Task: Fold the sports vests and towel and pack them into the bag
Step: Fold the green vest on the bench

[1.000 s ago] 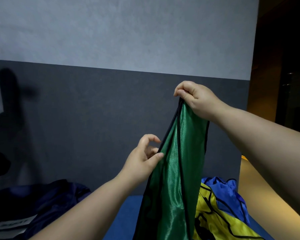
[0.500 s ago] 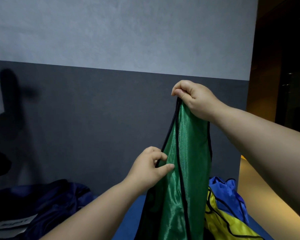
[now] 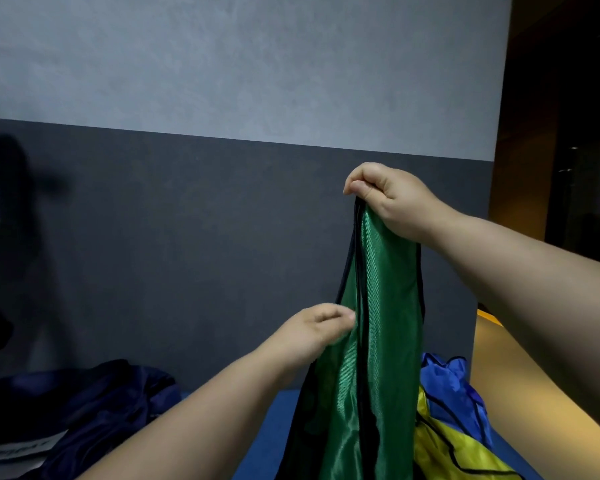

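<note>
My right hand (image 3: 392, 202) has stayed high, thumb and curled fingers pinching the top of the green vest (image 3: 385, 341), which hangs straight down from that pinch. My left hand (image 3: 312, 330) has slid lower along the vest's near edge. A second ago its fingers were spread beside the cloth. Now they have closed on the black-trimmed edge, well below my right fingers. With two grips on it, I think I can pull the vest flat and start the fold.

The cloth is thin, glossy and slippery, with a fine ribbed sheen. It falls in long narrow pleats edged with black piping. Below my right wrist lie a yellow vest (image 3: 454, 452) and a blue vest (image 3: 454, 379), crumpled and not yet folded. Far below and left of my left hand slumps what looks like the bag (image 3: 111, 400), dark navy and soft, with nothing packed in it that I can see.
</note>
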Demonstrator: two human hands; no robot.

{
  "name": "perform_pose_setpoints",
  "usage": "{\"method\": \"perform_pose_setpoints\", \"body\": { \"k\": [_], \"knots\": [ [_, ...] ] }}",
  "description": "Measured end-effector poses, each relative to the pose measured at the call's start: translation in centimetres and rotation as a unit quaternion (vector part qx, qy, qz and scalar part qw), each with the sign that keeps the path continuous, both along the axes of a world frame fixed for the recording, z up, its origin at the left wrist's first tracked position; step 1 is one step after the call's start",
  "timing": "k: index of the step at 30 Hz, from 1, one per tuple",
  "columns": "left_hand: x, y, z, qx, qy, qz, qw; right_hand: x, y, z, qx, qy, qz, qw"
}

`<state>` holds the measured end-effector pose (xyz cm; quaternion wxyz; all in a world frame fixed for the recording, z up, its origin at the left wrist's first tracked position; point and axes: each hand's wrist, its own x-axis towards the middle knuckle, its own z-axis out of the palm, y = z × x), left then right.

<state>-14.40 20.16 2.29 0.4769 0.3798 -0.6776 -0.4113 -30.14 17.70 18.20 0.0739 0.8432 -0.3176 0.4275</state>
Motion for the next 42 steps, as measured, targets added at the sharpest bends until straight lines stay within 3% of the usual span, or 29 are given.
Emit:
{"method": "perform_pose_setpoints", "body": {
  "k": [5, 16, 25, 28, 30, 34, 42],
  "knots": [
    [0.4, -0.1, -0.1, -0.011, -0.008, -0.023, 1.000, -1.0, -0.5, -0.1, 0.002, 0.021, -0.028, 0.999],
    [3.4, -0.5, -1.2, -0.132, -0.126, 0.150, 0.972, -2.5, -1.1, 0.5, -0.007, 0.017, -0.055, 0.998],
    [5.0, 0.8, 0.1, -0.239, -0.130, 0.163, 0.948, -2.9, -1.6, 0.8, -0.023, -0.001, -0.085, 0.996],
    [4.6, 1.1, 0.8, -0.269, -0.173, 0.160, 0.934, -2.4, -1.5, 1.0, -0.028, 0.006, -0.091, 0.995],
    [4.0, 1.0, 0.9, -0.248, -0.205, 0.171, 0.931, -1.6, -1.2, 1.0, -0.033, 0.014, -0.091, 0.995],
    [2.6, 0.9, 0.4, -0.191, -0.181, 0.214, 0.941, -0.1, -0.8, 1.0, -0.041, 0.016, -0.086, 0.995],
    [-0.7, 0.8, 0.0, -0.098, -0.195, 0.205, 0.954, 2.1, 0.0, 0.6, -0.027, 0.018, -0.109, 0.993]
  ]
}}
